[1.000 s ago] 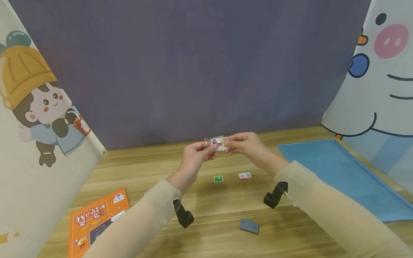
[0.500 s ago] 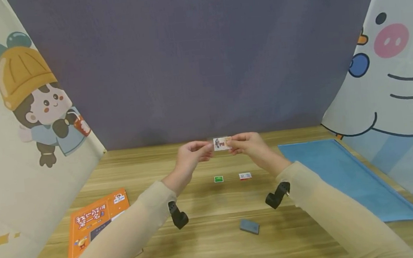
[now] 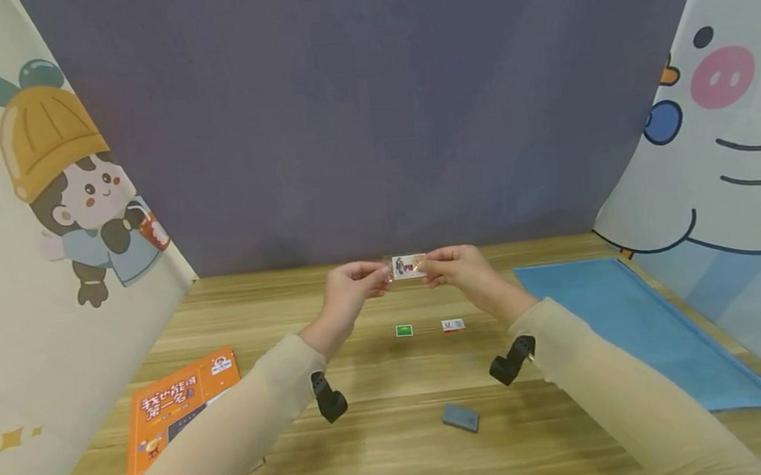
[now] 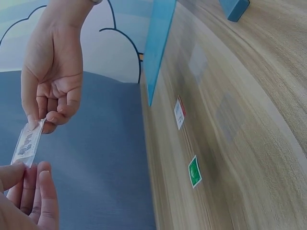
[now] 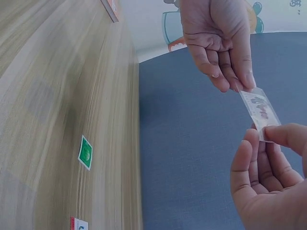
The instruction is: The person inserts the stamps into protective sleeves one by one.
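Over the far part of the table, both hands hold a small printed card (image 3: 409,266) in a clear plastic sleeve (image 4: 27,143). My left hand (image 3: 351,288) pinches the sleeve's left end between thumb and fingers. The opposite end, with the card's edge, is pinched by my right hand (image 3: 467,272); its thumb covers part of the picture. The right wrist view shows the card lying inside the film, between the two thumbs. Below the hands lie a green stamp-like piece (image 3: 404,330) with a white border and a white-and-red card (image 3: 453,325).
A small blue-grey block (image 3: 460,417) lies on the wooden table (image 3: 371,454) nearer the body. At left is an orange book (image 3: 165,403), partly under the left forearm. A flat blue folder (image 3: 636,329) lies at right. A dark cloth (image 3: 371,119) hangs behind.
My left hand has shifted slightly left, its thumb sliding off the card's picture to the sleeve's end. The card has moved slightly right, and more of its face shows. The table items stay put.
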`<state>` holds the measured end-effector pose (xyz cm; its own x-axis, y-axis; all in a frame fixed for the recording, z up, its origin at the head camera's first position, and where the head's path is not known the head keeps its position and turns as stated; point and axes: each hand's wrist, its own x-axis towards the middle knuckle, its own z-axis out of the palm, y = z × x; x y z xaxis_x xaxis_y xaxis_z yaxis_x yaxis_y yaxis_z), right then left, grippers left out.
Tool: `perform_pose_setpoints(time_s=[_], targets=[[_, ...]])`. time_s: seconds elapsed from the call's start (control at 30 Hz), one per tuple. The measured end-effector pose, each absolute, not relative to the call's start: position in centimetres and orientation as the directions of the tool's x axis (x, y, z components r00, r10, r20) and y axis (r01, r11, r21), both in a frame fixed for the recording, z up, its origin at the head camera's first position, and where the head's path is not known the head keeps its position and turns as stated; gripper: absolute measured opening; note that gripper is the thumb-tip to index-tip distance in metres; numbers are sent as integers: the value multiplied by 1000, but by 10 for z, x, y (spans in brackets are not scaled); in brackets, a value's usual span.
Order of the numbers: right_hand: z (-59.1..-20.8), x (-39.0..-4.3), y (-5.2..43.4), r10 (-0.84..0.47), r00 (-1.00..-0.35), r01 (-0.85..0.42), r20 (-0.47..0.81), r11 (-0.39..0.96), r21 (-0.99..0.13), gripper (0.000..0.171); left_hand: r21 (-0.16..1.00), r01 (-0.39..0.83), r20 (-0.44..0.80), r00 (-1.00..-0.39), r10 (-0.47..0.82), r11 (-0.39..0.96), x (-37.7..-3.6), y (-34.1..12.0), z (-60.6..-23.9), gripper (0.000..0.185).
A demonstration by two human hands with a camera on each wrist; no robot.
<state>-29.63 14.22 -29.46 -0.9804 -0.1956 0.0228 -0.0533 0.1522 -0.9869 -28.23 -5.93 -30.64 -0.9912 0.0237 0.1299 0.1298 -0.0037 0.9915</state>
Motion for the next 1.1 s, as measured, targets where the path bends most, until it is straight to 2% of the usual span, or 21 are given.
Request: perform_pose_setpoints(time_s=[0.53, 1.1], targets=[[-293, -298, 143, -188, -982, -37, 5, 168, -985, 31, 990, 135, 135, -991, -1, 29, -281, -57, -307, 19], [-294, -302, 143, -185, -983, -20, -9, 157, -987, 24, 990, 140, 140, -990, -9, 25, -282, -57, -308, 18]])
